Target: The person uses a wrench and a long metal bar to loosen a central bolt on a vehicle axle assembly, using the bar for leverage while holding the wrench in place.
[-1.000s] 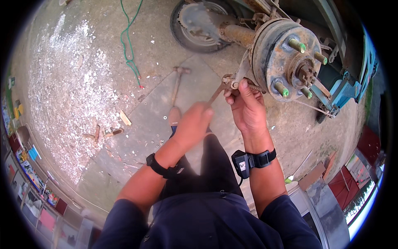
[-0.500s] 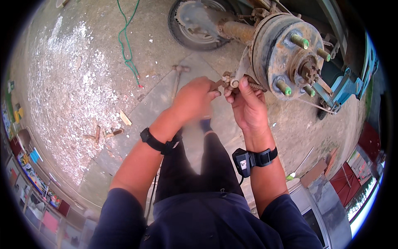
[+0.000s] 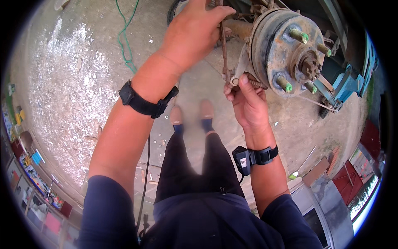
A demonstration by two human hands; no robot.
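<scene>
My left grip (image 3: 192,35) looks closed around the upper end of a rusty wrench (image 3: 225,54), though its fingers run past the top edge, so I can't be sure how firmly. The wrench's lower end sits at the bolted joint (image 3: 235,81) beside the brake drum (image 3: 269,45), and my right grip (image 3: 253,110) pinches that joint between thumb and fingers. I judge this a turning step; the next move calls for steadying the joint and keeping the wrench seated.
</scene>
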